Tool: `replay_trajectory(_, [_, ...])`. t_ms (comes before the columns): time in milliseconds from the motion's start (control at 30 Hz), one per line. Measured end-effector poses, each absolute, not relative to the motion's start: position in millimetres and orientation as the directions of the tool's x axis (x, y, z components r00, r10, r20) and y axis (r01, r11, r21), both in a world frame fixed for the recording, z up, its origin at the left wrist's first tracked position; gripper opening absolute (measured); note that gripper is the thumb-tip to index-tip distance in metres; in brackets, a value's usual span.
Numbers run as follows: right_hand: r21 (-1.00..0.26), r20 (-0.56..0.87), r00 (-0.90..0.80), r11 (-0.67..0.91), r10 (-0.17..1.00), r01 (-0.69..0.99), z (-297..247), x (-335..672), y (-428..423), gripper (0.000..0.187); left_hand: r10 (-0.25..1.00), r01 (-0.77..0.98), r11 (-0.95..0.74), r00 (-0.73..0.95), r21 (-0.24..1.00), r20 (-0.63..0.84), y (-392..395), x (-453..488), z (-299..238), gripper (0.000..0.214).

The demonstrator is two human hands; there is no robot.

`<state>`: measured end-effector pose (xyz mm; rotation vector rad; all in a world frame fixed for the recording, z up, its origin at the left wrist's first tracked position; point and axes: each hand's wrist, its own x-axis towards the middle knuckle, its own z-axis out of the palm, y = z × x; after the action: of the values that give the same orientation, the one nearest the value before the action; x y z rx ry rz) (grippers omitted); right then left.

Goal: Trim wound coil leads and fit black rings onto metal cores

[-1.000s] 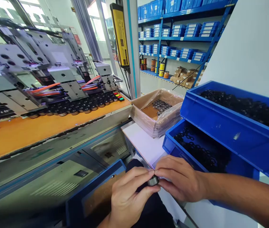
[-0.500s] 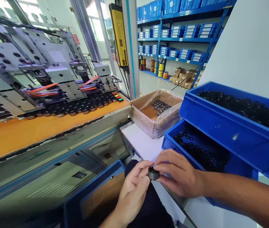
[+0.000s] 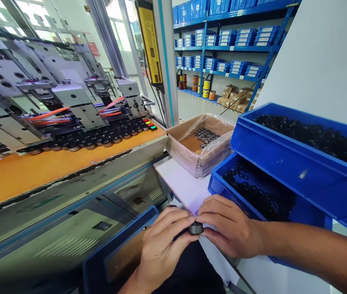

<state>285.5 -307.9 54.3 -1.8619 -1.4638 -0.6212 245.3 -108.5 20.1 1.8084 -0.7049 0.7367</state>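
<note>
A small round part (image 3: 195,228), with a grey metal ring body and a black top, is pinched between both hands above my lap. My left hand (image 3: 165,239) grips it from the left, thumb low and fingers on the upper edge. From the right, my right hand (image 3: 230,226) holds the same part between thumb and fingertips. The fingertips partly hide its black top. Just beyond my right hand, the lower blue bin (image 3: 219,175) holds many black ring-shaped pieces.
An upper blue bin (image 3: 280,149) full of black pieces rests over the lower one. A plastic-lined cardboard box (image 3: 182,153) of metal rings sits on a white table (image 3: 173,175). At left, a machine bench (image 3: 78,161) carries rows of round parts. Another blue bin (image 3: 92,261) stands below.
My left hand has turned, its fingers now over the part's top edge and its thumb beneath. The part's black prongs, visible before, are now mostly covered. My right hand stays nearly in place.
</note>
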Motion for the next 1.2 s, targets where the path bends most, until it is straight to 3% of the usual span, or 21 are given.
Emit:
replay_trajectory(267, [-0.227, 0.674, 0.274, -0.161, 0.686, 0.960, 53.9, 285.9, -306.7, 0.019, -0.048, -0.744, -0.268, 0.645, 0.612, 0.763, -117.7, 242.0, 10.7, 0.026])
replay_trajectory(367, [-0.206, 0.671, 0.309, -0.232, 0.674, 0.951, 53.5, 283.6, -307.7, 0.019, -0.033, -0.695, -0.406, 0.660, 0.594, 0.750, -103.8, 245.8, 12.6, 0.017])
replay_trajectory(467, [-0.160, 0.665, 0.357, -0.341, 0.656, 0.926, 50.6, 283.6, -311.5, 0.026, 0.060, -0.455, -0.742, 0.687, 0.493, 0.724, -57.8, 261.5, 28.8, 0.017])
replay_trajectory(567, [-0.119, 0.672, 0.341, -0.359, 0.657, 0.926, 48.1, 286.5, -313.1, 0.024, 0.187, -0.176, -0.888, 0.704, 0.424, 0.685, 11.5, 284.5, 56.1, 0.018])
replay_trajectory(700, [-0.108, 0.675, 0.320, -0.340, 0.665, 0.934, 49.1, 286.7, -308.6, 0.023, 0.297, 0.085, -0.926, 0.766, 0.369, 0.570, 88.8, 323.5, 82.2, 0.013])
replay_trajectory(800, [-0.096, 0.663, 0.335, -0.368, 0.669, 0.925, 48.5, 288.9, -309.2, 0.023, 0.354, 0.196, -0.915, 0.809, 0.352, 0.470, 116.8, 353.1, 87.6, 0.020])
replay_trajectory(933, [-0.069, 0.622, 0.372, -0.425, 0.689, 0.903, 43.4, 311.6, -335.2, 0.021, 0.416, 0.273, -0.888, 0.822, 0.370, 0.390, 130.8, 372.6, 87.6, 0.027])
replay_trajectory(1033, [-0.080, 0.616, 0.470, -0.543, 0.632, 0.836, 37.4, 343.1, -371.5, 0.020, 0.427, 0.281, -0.883, 0.816, 0.377, 0.390, 133.1, 369.3, 88.3, 0.025])
replay_trajectory(1100, [-0.133, 0.551, 0.596, -0.644, 0.583, 0.753, 31.0, 362.2, -392.7, 0.021, 0.423, 0.282, -0.892, 0.795, 0.353, 0.435, 128.2, 364.4, 91.2, 0.024])
replay_trajectory(1200, [-0.238, 0.176, 0.825, -0.790, 0.537, 0.565, 17.3, 376.1, -406.2, 0.018, 0.346, 0.231, -0.934, 0.776, 0.273, 0.527, 106.9, 364.6, 99.4, 0.032])
